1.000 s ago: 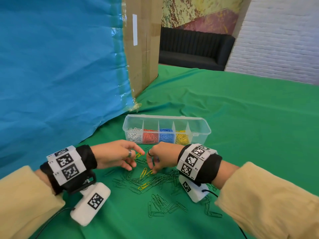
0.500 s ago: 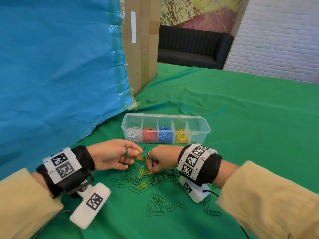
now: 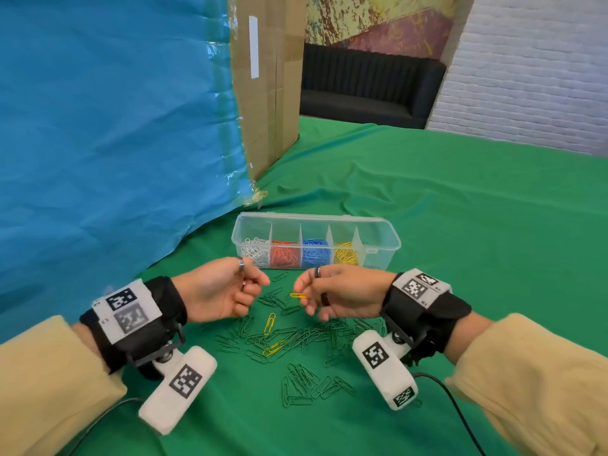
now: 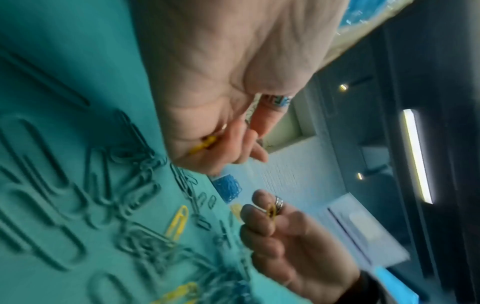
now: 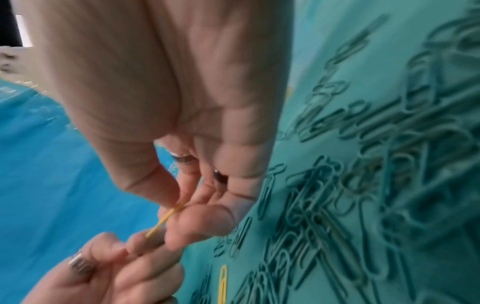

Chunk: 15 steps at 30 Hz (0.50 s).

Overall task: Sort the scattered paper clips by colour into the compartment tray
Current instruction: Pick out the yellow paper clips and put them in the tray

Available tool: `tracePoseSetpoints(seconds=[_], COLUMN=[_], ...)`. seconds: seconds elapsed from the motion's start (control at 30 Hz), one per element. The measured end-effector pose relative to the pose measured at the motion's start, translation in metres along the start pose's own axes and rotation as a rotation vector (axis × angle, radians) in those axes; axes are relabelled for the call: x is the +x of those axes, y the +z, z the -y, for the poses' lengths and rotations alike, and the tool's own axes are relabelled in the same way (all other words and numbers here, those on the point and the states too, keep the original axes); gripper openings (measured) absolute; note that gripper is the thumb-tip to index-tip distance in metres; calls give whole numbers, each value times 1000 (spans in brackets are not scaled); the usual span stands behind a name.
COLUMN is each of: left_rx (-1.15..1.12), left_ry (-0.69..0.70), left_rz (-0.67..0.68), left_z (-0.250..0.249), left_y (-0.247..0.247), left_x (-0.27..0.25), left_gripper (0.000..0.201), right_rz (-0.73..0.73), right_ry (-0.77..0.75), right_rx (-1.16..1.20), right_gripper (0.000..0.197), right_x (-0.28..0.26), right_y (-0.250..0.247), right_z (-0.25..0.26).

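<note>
green cloth surface (image 3: 427, 225): right hand (image 3: 342, 296) pinches yellow clip (image 3: 298, 295), left hand (image 3: 220, 291) curls round another; best dropped into tray (image 3: 378, 255), yellow compartment.

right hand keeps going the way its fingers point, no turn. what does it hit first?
Most likely the left hand. The right hand, pinching a yellow clip, points leftward across a small gap at the left's curled fingers. Depth is hard to judge; it may pass slightly in front.

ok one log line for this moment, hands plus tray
right hand: pinches yellow clip | left hand: curled, holds yellow clip | tray: white, red, blue, yellow filled; rightmost compartment empty
</note>
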<state>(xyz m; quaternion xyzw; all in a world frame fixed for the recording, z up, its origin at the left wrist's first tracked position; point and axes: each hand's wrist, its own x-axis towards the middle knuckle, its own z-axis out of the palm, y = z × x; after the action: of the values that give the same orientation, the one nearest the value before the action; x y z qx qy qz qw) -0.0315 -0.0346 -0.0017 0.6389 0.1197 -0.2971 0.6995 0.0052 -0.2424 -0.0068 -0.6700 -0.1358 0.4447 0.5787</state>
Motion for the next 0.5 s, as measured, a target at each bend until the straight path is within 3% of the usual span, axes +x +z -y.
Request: tracePoseSetpoints(seconds=[0.1,0.17,0.3,0.37,0.43,0.5], left_rx=[784,1120,1330,1414,1423,1406], left_ry=[139,212,203,205,224,240], left_rz=[-82,-105,-195,-186,-156,-121], left_z=[8,11,12,14,13,10], left_y=[3,6,15,20,22,23], left_x=[3,4,8,12,15,15], left_gripper=[9,6,25,30,26,17], right_rz=[42,53,49,54,65,84], right_ry=[62,54,-27,-48,-62,-63], right_rx=[82,26,-65,-95,-176,-282], right_gripper=[21,26,35,29,19,21], right_x=[-1,2,8,8,5,1], right_y=[2,6,13,15,16,17], right_z=[-2,-2,-3,-3,-1,2])
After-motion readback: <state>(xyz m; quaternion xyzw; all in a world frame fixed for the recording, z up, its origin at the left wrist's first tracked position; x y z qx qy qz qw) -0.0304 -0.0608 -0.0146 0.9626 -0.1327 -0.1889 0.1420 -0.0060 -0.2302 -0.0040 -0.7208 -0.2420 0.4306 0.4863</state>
